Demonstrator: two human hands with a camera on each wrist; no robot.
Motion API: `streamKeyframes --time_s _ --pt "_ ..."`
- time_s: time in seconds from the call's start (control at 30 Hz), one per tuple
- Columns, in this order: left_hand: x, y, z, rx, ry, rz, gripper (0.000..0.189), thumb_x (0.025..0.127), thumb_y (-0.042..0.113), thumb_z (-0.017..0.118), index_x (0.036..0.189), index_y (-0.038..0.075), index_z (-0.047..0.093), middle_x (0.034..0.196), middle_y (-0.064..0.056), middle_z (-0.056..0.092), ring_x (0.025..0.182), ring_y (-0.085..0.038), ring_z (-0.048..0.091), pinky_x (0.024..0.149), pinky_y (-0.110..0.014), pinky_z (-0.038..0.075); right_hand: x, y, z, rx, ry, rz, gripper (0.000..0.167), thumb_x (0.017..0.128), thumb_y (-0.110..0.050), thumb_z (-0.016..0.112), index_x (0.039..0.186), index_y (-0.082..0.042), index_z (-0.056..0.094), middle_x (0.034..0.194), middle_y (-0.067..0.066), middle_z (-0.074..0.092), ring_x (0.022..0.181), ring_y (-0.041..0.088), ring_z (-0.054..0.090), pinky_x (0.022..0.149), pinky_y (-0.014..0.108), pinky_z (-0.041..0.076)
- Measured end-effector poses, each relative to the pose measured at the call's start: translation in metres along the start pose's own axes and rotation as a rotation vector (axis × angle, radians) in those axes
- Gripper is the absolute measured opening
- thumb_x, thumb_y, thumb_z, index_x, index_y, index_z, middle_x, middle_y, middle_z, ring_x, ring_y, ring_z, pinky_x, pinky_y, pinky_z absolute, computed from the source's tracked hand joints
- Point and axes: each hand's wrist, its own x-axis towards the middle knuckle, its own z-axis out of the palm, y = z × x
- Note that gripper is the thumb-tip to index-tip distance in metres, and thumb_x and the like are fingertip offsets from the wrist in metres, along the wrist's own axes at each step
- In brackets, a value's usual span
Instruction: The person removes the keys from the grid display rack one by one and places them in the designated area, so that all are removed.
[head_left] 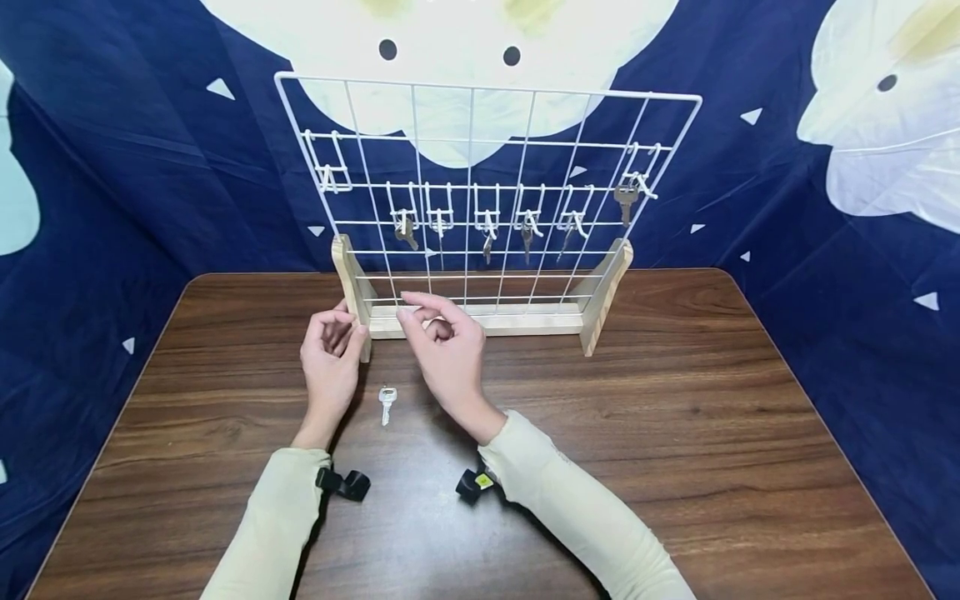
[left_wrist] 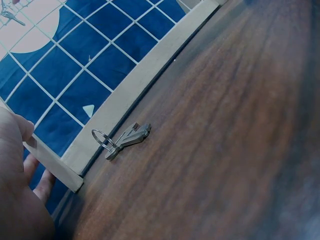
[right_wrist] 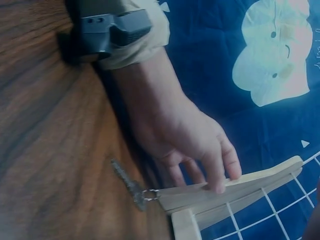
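My left hand (head_left: 330, 358) grips the left wooden upright (head_left: 351, 292) of a stand, its thumb in front and fingers around the edge. This stand carries a white wire grid (head_left: 471, 187). In the air before the grid's lower left is my right hand (head_left: 450, 350), thumb and index tips a little apart, the other fingers loosely bent, nothing visible between them. A silver key (head_left: 386, 407) with a small ring (left_wrist: 101, 139) lies on the table between both hands. The right wrist view shows the left hand (right_wrist: 195, 145) on the upright and the key (right_wrist: 129, 186) beside it.
White wire hooks (head_left: 487, 218) hang in a row across the grid, several with keys such as the one at far right (head_left: 626, 200). Another hook (head_left: 328, 175) sits at upper left. Behind the wooden table (head_left: 675, 417) hangs a blue patterned cloth (head_left: 787, 292).
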Motion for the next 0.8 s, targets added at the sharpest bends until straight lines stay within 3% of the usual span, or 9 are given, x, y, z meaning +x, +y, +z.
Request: streamKeyframes --time_s 0.27,0.63,0.8 --pt "0.000 -0.001 0.000 -0.001 -0.001 0.008 0.025 0.099 -0.017 0.068 0.118 -0.021 0.053 0.148 -0.020 0.068 0.128 -0.008 0.068 0.108 -0.022 0.055 0.016 -0.008 0.007 -0.005 -0.005 0.048 0.031 0.101 -0.005 0.077 0.132 0.002 0.077 0.089 0.022 0.078 0.048 0.000 0.043 0.044 0.018 0.033" --pt "0.000 -0.001 -0.001 0.005 0.002 0.011 0.024 0.099 -0.017 0.068 0.118 -0.020 0.054 0.149 -0.024 0.067 0.127 -0.008 0.069 0.107 -0.021 0.056 0.027 -0.006 0.014 -0.026 -0.002 0.037 0.042 0.103 -0.001 0.073 0.144 -0.001 0.068 0.086 0.021 0.076 0.050 0.001 0.050 0.047 0.018 0.039" --pt "0.000 0.000 0.000 -0.008 0.001 0.008 0.022 0.099 -0.016 0.068 0.117 -0.018 0.055 0.147 -0.020 0.069 0.125 -0.009 0.070 0.107 -0.021 0.056 0.031 -0.002 0.013 -0.077 -0.007 0.037 0.047 0.102 0.000 0.070 0.149 -0.004 0.065 0.086 0.018 0.078 0.050 0.001 0.054 0.047 0.019 0.038"
